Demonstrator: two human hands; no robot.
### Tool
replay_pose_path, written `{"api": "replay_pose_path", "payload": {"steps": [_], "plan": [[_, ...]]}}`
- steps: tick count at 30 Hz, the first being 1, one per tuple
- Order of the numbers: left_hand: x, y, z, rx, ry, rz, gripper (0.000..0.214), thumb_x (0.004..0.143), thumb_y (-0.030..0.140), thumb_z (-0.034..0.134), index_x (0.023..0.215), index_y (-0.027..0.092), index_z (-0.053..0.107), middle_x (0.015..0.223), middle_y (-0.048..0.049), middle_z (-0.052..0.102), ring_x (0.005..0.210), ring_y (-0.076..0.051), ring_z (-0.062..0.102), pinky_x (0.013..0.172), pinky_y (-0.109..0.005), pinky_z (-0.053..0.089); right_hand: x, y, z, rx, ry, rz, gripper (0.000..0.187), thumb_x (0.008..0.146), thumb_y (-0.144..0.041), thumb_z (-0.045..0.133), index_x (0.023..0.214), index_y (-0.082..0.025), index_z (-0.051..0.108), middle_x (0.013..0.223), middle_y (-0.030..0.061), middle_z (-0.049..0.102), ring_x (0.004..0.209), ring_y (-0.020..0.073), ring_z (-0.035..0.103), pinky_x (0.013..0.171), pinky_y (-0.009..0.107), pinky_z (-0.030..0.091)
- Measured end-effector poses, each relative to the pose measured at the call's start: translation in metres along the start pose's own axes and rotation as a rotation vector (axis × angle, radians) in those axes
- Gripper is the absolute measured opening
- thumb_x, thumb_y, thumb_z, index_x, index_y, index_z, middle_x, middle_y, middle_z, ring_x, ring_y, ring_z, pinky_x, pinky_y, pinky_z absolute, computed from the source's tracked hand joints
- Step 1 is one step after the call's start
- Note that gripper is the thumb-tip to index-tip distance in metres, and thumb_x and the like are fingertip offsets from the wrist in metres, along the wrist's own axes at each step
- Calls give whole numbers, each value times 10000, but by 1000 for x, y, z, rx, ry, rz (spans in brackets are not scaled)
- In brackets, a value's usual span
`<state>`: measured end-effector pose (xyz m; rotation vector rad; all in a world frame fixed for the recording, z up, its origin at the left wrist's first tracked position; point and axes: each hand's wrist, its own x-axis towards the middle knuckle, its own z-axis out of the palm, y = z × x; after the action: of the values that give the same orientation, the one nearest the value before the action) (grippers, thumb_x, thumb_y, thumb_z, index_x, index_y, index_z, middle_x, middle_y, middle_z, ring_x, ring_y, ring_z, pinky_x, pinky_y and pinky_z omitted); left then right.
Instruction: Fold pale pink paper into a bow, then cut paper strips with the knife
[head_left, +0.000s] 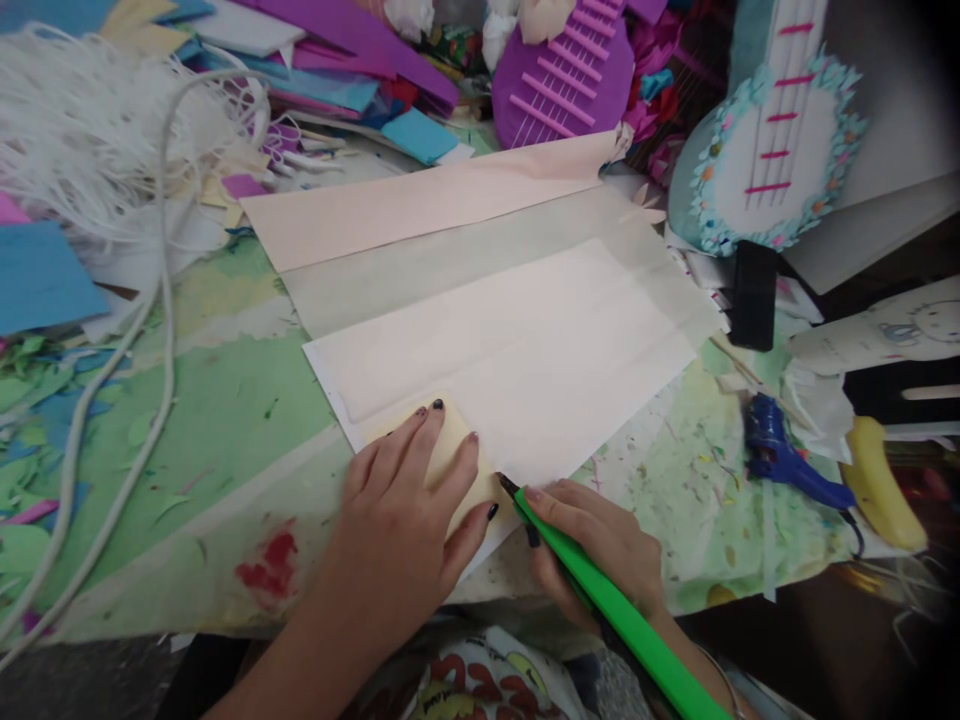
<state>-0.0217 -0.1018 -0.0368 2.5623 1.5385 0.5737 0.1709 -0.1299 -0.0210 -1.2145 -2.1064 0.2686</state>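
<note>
My left hand lies flat with its fingers spread, pressing a pale yellow rectangular piece onto a white sheet. My right hand is wrapped around a green utility knife. The knife's dark tip touches down beside the right edge of the yellow piece, close to my left thumb. Beneath and behind the white sheet runs a translucent greyish sheet, with a pale pink strip along its far side. Most of the yellow piece is hidden under my left fingers.
White cord loops down the left beside blue paper and scraps. A purple paper guitar and a light-blue flowered one stand behind. To the right are a black phone, a blue glue gun and a yellow object.
</note>
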Motion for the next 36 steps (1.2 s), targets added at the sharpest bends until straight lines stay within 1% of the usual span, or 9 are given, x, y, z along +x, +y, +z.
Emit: {"api": "replay_pose_path", "payload": {"steps": [4, 10, 15, 20, 28, 31, 34, 36], "plan": [[0, 0, 0, 6, 13, -1, 376, 874, 376, 511, 1185, 203, 632, 1329, -183, 516, 1209, -342, 483, 916, -495, 406, -1, 1, -1, 46, -30, -18, 376, 772, -64, 488, 1134, -134, 558, 797, 64, 669, 691, 145, 663, 546, 220, 551], [-1, -1, 1, 5, 13, 6, 383, 869, 381, 518, 1186, 201, 637, 1320, -184, 524, 1207, -344, 484, 923, -499, 404, 0, 3, -1, 58, -49, -19, 397, 765, -50, 497, 1147, -138, 557, 794, 67, 666, 684, 145, 654, 544, 227, 551], [-1, 0, 1, 2, 22, 5, 375, 870, 375, 518, 1174, 196, 645, 1313, -192, 526, 1196, -351, 493, 912, -505, 412, -1, 2, -2, 59, -31, -13, 408, 766, -51, 506, 1159, -152, 556, 792, 64, 657, 677, 151, 647, 541, 238, 553], [0, 0, 1, 7, 23, 10, 377, 870, 380, 517, 1173, 196, 646, 1304, -194, 531, 1194, -352, 494, 904, -505, 416, -1, 3, -2, 62, -50, -27, 408, 761, -33, 499, 1155, -132, 546, 737, 47, 631, 620, 132, 608, 514, 225, 526], [0, -1, 1, 17, 14, 9, 384, 873, 387, 513, 1183, 201, 642, 1311, -187, 529, 1196, -348, 493, 911, -502, 418, -4, 2, -2, 67, -58, -11, 440, 757, -28, 503, 1182, -139, 534, 748, 49, 622, 623, 134, 593, 508, 227, 519], [0, -1, 1, 17, 0, 3, 391, 868, 391, 516, 1190, 204, 636, 1323, -183, 520, 1202, -346, 486, 919, -502, 414, -4, 2, -3, 80, -41, -27, 448, 745, -21, 506, 1181, -120, 535, 748, 59, 615, 624, 137, 585, 509, 234, 517], [0, -1, 1, 16, 9, 3, 387, 868, 395, 516, 1184, 207, 638, 1314, -178, 527, 1198, -341, 490, 920, -499, 414, -5, 2, -2, 89, -36, -37, 440, 742, -22, 509, 1172, -112, 539, 737, 58, 605, 610, 134, 573, 499, 232, 508], [0, 0, 1, 15, 19, 6, 382, 869, 392, 515, 1175, 201, 643, 1303, -182, 533, 1193, -342, 494, 915, -497, 417, -5, 3, -1, 88, -40, -26, 439, 750, -35, 502, 1178, -126, 539, 734, 52, 608, 609, 137, 575, 504, 237, 512]]}}
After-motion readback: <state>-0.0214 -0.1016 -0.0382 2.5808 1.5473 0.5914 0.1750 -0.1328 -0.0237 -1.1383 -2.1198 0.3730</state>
